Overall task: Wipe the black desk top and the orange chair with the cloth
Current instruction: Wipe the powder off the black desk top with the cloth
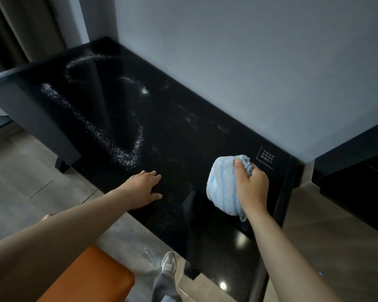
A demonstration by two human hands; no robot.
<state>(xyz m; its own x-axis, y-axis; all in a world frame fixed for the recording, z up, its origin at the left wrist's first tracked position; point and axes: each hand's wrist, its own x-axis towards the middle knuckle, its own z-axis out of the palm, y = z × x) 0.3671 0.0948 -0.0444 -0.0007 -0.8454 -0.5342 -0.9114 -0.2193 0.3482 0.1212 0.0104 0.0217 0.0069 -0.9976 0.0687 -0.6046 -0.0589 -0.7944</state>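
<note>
The glossy black desk top [166, 136] runs from lower right to upper left and carries trails of white powder [109, 136] across its middle and far end. My right hand [251, 186] is shut on a bunched light blue cloth [224, 182] that rests on the desk near its right end. My left hand [143, 188] lies flat with fingers spread on the desk's near edge. The orange chair [90, 277] shows its seat at the bottom left, partly under my left forearm.
A grey wall [249, 62] backs the desk. A second black unit [356, 182] stands to the right across a narrow gap. A white printed label [265, 158] marks the desk near the cloth. My shoe [168, 262] stands on the tiled floor beside the desk.
</note>
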